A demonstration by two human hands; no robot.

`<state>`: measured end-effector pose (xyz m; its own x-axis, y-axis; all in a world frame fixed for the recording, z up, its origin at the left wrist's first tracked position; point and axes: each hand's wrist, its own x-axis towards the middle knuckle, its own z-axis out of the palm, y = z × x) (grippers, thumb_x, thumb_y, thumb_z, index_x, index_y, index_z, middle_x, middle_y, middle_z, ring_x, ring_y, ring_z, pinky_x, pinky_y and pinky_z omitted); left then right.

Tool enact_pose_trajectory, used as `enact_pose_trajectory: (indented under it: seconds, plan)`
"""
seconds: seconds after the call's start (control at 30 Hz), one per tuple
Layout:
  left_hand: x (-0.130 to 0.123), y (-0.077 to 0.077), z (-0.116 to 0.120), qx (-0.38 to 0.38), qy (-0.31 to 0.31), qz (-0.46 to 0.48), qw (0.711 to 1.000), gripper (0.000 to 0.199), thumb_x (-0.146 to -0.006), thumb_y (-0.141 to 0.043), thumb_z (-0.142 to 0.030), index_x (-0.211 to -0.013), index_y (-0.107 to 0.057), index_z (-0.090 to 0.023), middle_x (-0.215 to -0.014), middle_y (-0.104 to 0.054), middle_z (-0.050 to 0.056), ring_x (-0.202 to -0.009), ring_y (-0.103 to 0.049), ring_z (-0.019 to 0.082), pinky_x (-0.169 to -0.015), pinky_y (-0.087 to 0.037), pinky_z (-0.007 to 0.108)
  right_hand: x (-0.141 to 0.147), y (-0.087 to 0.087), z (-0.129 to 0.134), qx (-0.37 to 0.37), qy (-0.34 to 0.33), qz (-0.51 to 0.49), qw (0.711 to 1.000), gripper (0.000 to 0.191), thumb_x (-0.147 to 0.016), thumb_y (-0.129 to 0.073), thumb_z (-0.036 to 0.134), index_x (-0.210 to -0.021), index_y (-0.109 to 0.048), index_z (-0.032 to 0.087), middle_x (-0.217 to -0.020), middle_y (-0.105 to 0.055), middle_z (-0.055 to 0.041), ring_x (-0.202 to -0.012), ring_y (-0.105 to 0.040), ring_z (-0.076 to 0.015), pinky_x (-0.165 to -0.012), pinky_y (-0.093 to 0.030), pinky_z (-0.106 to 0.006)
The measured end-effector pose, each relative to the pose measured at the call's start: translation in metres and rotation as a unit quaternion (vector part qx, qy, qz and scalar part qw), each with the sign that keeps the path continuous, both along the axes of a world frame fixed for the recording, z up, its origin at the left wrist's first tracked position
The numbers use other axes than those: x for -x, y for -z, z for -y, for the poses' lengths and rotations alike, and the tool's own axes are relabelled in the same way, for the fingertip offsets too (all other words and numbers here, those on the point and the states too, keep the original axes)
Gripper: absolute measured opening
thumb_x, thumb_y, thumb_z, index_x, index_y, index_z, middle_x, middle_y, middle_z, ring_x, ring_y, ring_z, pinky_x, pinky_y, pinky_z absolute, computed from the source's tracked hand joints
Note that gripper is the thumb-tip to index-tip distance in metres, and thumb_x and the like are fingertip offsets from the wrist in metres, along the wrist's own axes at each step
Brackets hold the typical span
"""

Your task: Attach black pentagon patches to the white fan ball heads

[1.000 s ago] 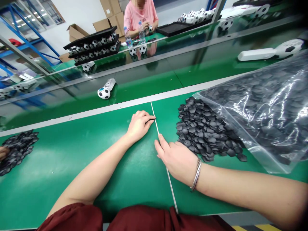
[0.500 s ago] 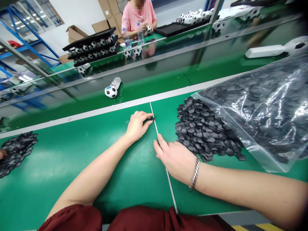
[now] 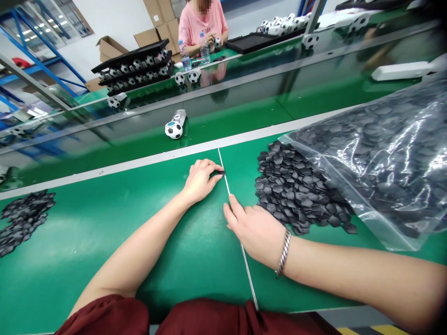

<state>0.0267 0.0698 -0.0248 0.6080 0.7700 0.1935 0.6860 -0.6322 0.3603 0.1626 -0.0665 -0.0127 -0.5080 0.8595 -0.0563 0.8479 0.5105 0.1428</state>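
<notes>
My left hand (image 3: 202,179) is closed in a pinch on a small black piece (image 3: 219,172), its end touching or just over a thin white line (image 3: 226,184) that runs along the green table. My right hand (image 3: 256,228) lies lower along the same line, palm down, fingers curled together. Its index fingertip meets the line; whatever may be under or between the fingers is hidden. Right of both hands spreads a pile of black pentagon pieces (image 3: 289,186). A clear plastic bag (image 3: 387,163) full of such pieces lies over the pile's far right side.
Another heap of black pieces (image 3: 28,216) lies at the left. Beyond the table's pale edge (image 3: 160,158), a green conveyor carries a soccer-ball item (image 3: 173,130) and a white-handled one (image 3: 401,70). Across it, a person in pink (image 3: 202,25) handles a ball near black trays (image 3: 132,65).
On the near belt the soccer-ball item and the white-handled one have shifted right; balls on the far side have shifted left. Another person's fingers have left the left heap. My hands barely moved.
</notes>
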Motion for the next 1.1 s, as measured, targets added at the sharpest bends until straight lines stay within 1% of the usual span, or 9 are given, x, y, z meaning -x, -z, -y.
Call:
enact_pose_trajectory:
  seconds: [0.23, 0.4, 0.57, 0.67, 0.8, 1.1]
  plan:
    - [0.0004, -0.0014, -0.0030, 0.022, 0.004, 0.003, 1.000, 0.015, -0.079, -0.057, -0.025, -0.094, -0.061, -0.023, -0.097, -0.058, 0.003, -0.095, -0.048, 0.021, -0.085, -0.036, 0.038, -0.0003, -0.0002, 0.0003, 0.000, -0.002, 0.001, 1.000, 0.041, -0.088, -0.032, 0.023, -0.125, -0.042, 0.007, -0.130, -0.041, -0.0251, -0.070, -0.061, -0.0185, -0.060, -0.046, -0.032]
    - [0.0007, 0.0004, -0.0030, 0.022, 0.009, 0.030, 0.999, 0.014, -0.078, -0.058, -0.022, -0.092, -0.058, -0.022, -0.098, -0.061, 0.001, -0.097, -0.049, 0.020, -0.086, -0.035, 0.037, 0.0000, 0.0002, 0.0007, 0.000, -0.002, -0.002, 1.000, 0.041, -0.089, -0.031, 0.024, -0.125, -0.042, 0.007, -0.131, -0.041, -0.0249, -0.070, -0.061, -0.0187, -0.060, -0.046, -0.032]
    - [0.0004, 0.0032, -0.0006, 0.012, 0.022, 0.055, 0.998, 0.014, -0.078, -0.057, -0.018, -0.091, -0.057, -0.021, -0.092, -0.064, 0.000, -0.092, -0.051, 0.018, -0.084, -0.036, 0.035, 0.0000, 0.0009, 0.0005, -0.007, -0.002, -0.004, 1.000, 0.041, -0.089, -0.031, 0.024, -0.125, -0.042, 0.006, -0.130, -0.042, -0.0246, -0.070, -0.061, -0.0193, -0.060, -0.046, -0.033]
    - [0.0000, 0.0047, 0.0006, 0.010, 0.023, 0.062, 0.998, 0.011, -0.079, -0.057, -0.019, -0.090, -0.059, -0.021, -0.087, -0.064, 0.000, -0.087, -0.053, 0.017, -0.081, -0.037, 0.033, 0.0001, 0.0007, 0.0005, -0.005, -0.002, -0.001, 1.000, 0.041, -0.089, -0.032, 0.024, -0.124, -0.041, 0.007, -0.130, -0.041, -0.0253, -0.070, -0.061, -0.0187, -0.060, -0.045, -0.032]
    - [-0.0001, 0.0053, 0.0012, 0.009, 0.022, 0.070, 0.997, 0.014, -0.078, -0.059, -0.021, -0.092, -0.061, -0.022, -0.080, -0.063, -0.001, -0.081, -0.054, 0.016, -0.078, -0.038, 0.032, 0.0000, 0.0002, 0.0005, -0.001, -0.001, 0.001, 1.000, 0.041, -0.089, -0.032, 0.023, -0.125, -0.041, 0.007, -0.131, -0.041, -0.0256, -0.070, -0.061, -0.0182, -0.060, -0.045, -0.032]
    - [0.0020, 0.0021, 0.0014, 0.043, 0.033, 0.102, 0.993, 0.017, -0.076, -0.062, -0.023, -0.094, -0.063, -0.021, -0.077, -0.063, 0.000, -0.077, -0.053, 0.015, -0.077, -0.040, 0.031, 0.0000, 0.0014, 0.0010, -0.006, 0.001, -0.005, 1.000, 0.041, -0.088, -0.032, 0.024, -0.124, -0.041, 0.007, -0.131, -0.041, -0.0252, -0.069, -0.061, -0.0184, -0.059, -0.045, -0.032]
